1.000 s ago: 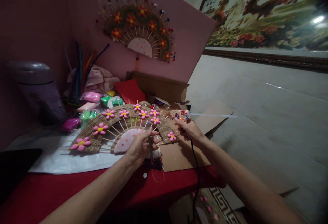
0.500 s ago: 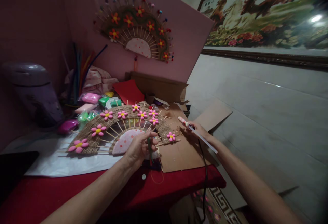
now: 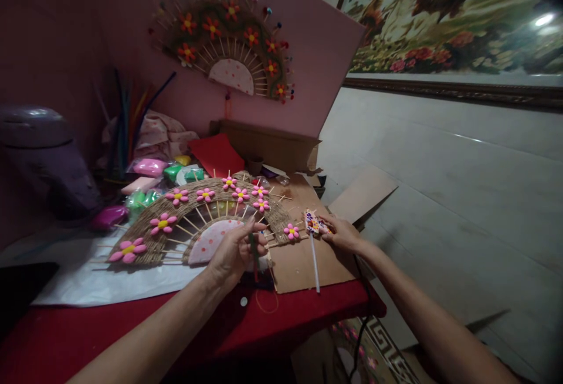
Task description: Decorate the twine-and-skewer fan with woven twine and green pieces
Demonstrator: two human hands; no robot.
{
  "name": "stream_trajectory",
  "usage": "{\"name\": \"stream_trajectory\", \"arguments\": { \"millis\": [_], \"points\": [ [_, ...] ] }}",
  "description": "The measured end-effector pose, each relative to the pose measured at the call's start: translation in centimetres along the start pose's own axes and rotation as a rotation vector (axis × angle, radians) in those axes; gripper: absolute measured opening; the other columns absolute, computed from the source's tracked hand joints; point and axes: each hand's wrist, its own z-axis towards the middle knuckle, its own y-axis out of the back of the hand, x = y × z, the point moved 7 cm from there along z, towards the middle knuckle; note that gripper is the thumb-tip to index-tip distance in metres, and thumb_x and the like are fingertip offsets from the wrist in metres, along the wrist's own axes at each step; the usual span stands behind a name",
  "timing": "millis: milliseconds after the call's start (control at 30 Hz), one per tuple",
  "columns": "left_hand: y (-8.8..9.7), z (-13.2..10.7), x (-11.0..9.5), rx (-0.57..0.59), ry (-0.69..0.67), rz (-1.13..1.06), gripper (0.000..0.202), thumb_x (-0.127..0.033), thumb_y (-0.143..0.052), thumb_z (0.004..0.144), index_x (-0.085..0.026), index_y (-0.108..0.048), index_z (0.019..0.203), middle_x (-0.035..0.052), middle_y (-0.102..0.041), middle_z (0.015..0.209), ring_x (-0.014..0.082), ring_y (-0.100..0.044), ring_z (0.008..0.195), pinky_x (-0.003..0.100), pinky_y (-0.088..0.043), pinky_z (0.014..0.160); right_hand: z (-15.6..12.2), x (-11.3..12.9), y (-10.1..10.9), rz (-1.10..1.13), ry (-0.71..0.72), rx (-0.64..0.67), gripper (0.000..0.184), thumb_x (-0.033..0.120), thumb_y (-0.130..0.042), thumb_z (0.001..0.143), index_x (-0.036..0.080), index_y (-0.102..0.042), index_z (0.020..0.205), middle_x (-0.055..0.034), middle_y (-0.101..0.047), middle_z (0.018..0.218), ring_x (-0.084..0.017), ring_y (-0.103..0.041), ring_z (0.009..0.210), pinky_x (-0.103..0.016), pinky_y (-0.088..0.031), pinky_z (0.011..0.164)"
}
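Note:
A twine-wrapped fan with wooden sticks [image 3: 152, 214] lies on the table, with pink clay flowers along its arc and a pink dotted half-circle at its centre. Over its lower right side my left hand [image 3: 233, 249] is closed around a thin green strip [image 3: 254, 252]. An orange cord loop [image 3: 267, 303] lies below that strip. To the right, my right hand [image 3: 343, 233] grips a hot glue gun [image 3: 315, 223] with a colourful patterned body. Its clear glue stick [image 3: 314, 264] slants toward the table's front edge, and a black cable hangs below my hand.
Brown cardboard [image 3: 292, 269] covers the table's right part, white sheeting [image 3: 109, 287] the left. Packets of coloured clay [image 3: 149, 167] sit behind the fan, near a purple flask [image 3: 48, 161]. A similar fan [image 3: 229, 44] hangs on the pink board.
My right hand has turned the hot glue gun, so its patterned side shows and the glue stick points down toward me. My left hand stays near the fan; the view has shifted slightly.

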Motion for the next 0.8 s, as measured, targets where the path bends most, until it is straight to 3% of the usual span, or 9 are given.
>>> {"name": "stream_trajectory", "arguments": {
  "millis": [67, 133, 233, 333, 500, 567, 700, 800],
  "points": [
    [-0.4, -0.1, -0.3, 0.014, -0.008, -0.084, 0.022, -0.027, -0.051, 0.086, -0.009, -0.064, 0.082, 0.0069, -0.062, 0.065, 0.0123, -0.058, 0.055, 0.025, -0.051, 0.057, -1.1, 2.1, 1.7, -0.066, -0.018, -0.155, 0.036, 0.024, -0.060, 0.077, 0.018, -0.064, 0.112, -0.0113, -0.061, 0.105, -0.026, -0.055, 0.102, -0.036, -0.040, 0.090],
    [-0.8, -0.1, -0.5, 0.052, -0.007, -0.172, 0.024, -0.026, -0.047, 0.088, -0.009, -0.063, 0.082, 0.0097, -0.064, 0.069, 0.0147, -0.061, 0.061, 0.029, -0.054, 0.065, -2.7, 5.5, 3.1, 0.038, 0.044, -0.283, 0.027, 0.024, -0.049, 0.086, 0.019, -0.065, 0.107, -0.0114, -0.061, 0.106, -0.024, -0.055, 0.102, -0.035, -0.040, 0.091],
    [-1.3, -0.1, -0.6, 0.111, -0.006, -0.245, 0.024, -0.025, -0.045, 0.089, -0.010, -0.063, 0.085, 0.0134, -0.067, 0.080, 0.0202, -0.066, 0.076, 0.037, -0.055, 0.077, -5.2, 11.0, 3.6, 0.310, 0.158, -0.298, 0.021, 0.031, -0.046, 0.091, 0.022, -0.065, 0.095, -0.0074, -0.064, 0.099, -0.020, -0.058, 0.096, -0.031, -0.043, 0.086],
    [-1.2, 0.0, -0.7, 0.127, -0.020, -0.265, 0.019, -0.021, -0.047, 0.087, -0.010, -0.063, 0.089, 0.0158, -0.068, 0.092, 0.0246, -0.065, 0.092, 0.042, -0.052, 0.087, -6.9, 14.9, 2.8, 0.367, 0.204, -0.243, 0.020, 0.033, -0.049, 0.090, 0.023, -0.064, 0.086, -0.0072, -0.066, 0.094, -0.021, -0.059, 0.093, -0.031, -0.043, 0.086],
    [-1.1, 0.0, -0.9, 0.129, -0.100, -0.204, 0.023, -0.009, -0.052, 0.083, -0.012, -0.059, 0.104, 0.0146, -0.067, 0.107, 0.0255, -0.061, 0.107, 0.043, -0.046, 0.096, -6.9, 15.9, -1.4, 0.697, 0.011, -0.116, 0.019, 0.040, -0.061, 0.081, 0.021, -0.058, 0.085, -0.0045, -0.065, 0.084, -0.017, -0.061, 0.074, -0.027, -0.047, 0.065],
    [-1.3, 0.0, -0.9, 0.178, -0.124, -0.181, 0.025, -0.010, -0.055, 0.082, -0.014, -0.058, 0.106, 0.0133, -0.066, 0.110, 0.0253, -0.060, 0.110, 0.044, -0.044, 0.099, -6.5, 16.0, -2.7, 0.850, -0.014, -0.141, 0.021, 0.036, -0.067, 0.076, 0.021, -0.054, 0.083, -0.0017, -0.064, 0.078, -0.015, -0.060, 0.069, -0.025, -0.047, 0.062],
    [-1.6, -0.2, -1.0, 0.241, -0.190, -0.102, 0.019, -0.017, -0.062, 0.080, -0.015, -0.060, 0.098, 0.0115, -0.068, 0.108, 0.0247, -0.059, 0.111, 0.042, -0.041, 0.100, -6.1, 16.1, -3.8, 0.976, -0.022, -0.215, 0.013, 0.030, -0.063, 0.079, 0.020, -0.054, 0.078, 0.0016, -0.059, 0.068, -0.013, -0.057, 0.062, -0.024, -0.045, 0.058],
    [-1.6, -0.5, -1.3, 0.197, -0.237, 0.008, 0.017, -0.020, -0.065, 0.078, -0.015, -0.063, 0.093, 0.0104, -0.071, 0.101, 0.0244, -0.060, 0.108, 0.040, -0.041, 0.098, -6.3, 16.4, -3.1, 0.877, 0.002, -0.233, 0.014, 0.031, -0.058, 0.083, 0.019, -0.057, 0.075, -0.0003, -0.060, 0.070, -0.014, -0.057, 0.064, -0.026, -0.045, 0.060]
  ]
}}
